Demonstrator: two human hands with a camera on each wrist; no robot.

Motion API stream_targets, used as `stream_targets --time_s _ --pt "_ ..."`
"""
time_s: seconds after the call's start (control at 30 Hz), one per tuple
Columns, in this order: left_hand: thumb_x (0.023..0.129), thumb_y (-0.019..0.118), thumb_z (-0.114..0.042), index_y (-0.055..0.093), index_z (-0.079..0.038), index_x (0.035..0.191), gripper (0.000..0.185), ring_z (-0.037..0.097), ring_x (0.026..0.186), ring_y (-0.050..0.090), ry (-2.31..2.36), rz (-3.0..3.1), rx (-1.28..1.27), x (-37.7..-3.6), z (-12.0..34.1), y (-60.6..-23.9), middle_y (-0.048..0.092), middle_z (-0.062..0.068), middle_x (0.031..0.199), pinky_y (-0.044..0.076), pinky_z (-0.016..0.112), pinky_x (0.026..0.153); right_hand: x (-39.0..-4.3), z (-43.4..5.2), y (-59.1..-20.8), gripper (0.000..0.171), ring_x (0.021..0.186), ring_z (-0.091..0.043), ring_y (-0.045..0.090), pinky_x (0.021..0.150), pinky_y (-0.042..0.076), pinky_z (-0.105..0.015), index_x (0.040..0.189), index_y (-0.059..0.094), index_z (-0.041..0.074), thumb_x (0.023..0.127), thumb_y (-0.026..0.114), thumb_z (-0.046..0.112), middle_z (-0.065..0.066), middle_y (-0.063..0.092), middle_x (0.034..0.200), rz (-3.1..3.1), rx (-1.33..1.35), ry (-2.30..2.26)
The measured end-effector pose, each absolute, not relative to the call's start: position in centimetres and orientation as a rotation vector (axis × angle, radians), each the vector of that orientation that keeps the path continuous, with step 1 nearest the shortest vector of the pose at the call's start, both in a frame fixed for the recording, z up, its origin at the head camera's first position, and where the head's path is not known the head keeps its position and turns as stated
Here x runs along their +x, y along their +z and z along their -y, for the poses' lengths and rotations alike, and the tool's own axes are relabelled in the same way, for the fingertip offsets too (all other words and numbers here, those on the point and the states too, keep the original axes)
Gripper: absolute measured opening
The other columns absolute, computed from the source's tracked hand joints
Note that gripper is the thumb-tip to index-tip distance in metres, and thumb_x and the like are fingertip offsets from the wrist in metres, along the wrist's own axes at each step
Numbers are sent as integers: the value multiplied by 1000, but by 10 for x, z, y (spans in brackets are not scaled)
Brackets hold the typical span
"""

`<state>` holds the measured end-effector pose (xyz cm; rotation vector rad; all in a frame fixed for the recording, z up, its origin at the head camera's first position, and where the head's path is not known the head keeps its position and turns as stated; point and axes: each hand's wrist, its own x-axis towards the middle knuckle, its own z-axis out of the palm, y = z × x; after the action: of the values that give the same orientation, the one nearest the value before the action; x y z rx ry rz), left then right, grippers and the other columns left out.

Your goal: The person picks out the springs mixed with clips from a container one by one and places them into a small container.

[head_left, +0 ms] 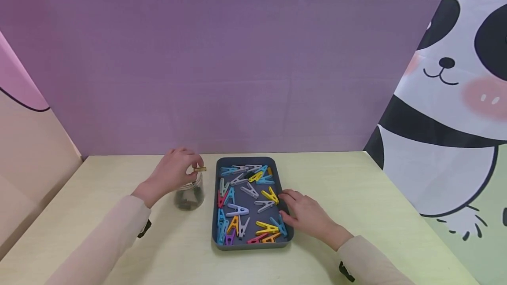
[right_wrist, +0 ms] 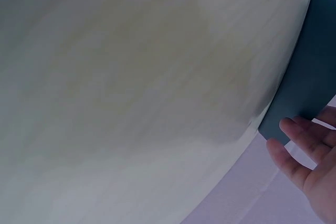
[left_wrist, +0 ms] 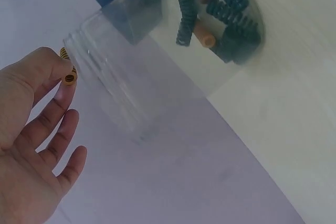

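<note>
My left hand [head_left: 172, 174] pinched a small gold spring [head_left: 200, 169] between thumb and fingertip, right over the mouth of the clear jar [head_left: 190, 195]. The spring lay roughly level, its long axis pointing across toward the tray, so the jar's opening sat directly beneath it, with the jar itself just below and slightly right of my knuckles. In the left wrist view the gold spring [left_wrist: 68, 72] showed at my fingertip beside the jar's glass wall [left_wrist: 121, 87], my other fingers spread loosely. At the jar's bottom lay a small heap of springs, most of them dark green [left_wrist: 231, 9] and at least one orange [left_wrist: 202, 35] (I could not count them through the glass).

My right hand [head_left: 306, 214] held nothing; its relaxed fingers rested along the right edge of the dark grey tray [head_left: 253, 243], well apart from the jar, so the left hand was plainly the nearer one. The right wrist view showed only those fingers [right_wrist: 304, 145] against the tray's wall [right_wrist: 307, 77]. The tray was strewn with plastic clothes pegs in blue, yellow [head_left: 270, 195], grey, white [head_left: 237, 210], red, orange and purple, lying every which way. Both containers stood close together on the pale table [head_left: 356, 188].
</note>
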<state>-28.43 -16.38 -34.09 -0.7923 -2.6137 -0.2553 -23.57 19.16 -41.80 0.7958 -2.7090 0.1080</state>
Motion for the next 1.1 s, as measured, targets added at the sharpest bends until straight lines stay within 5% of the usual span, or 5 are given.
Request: stream_targets --time_s 1.1 --pt "72 73 -13 68 -18 84 14 19 85 47 -314 2741 -769 -289 184 -352 64 -8 77 35 42 80 -237 -192 -419 44 100 -24 60 84 50 -38 117 57 6 83 61 34 -11 57 119 2730 790 95"
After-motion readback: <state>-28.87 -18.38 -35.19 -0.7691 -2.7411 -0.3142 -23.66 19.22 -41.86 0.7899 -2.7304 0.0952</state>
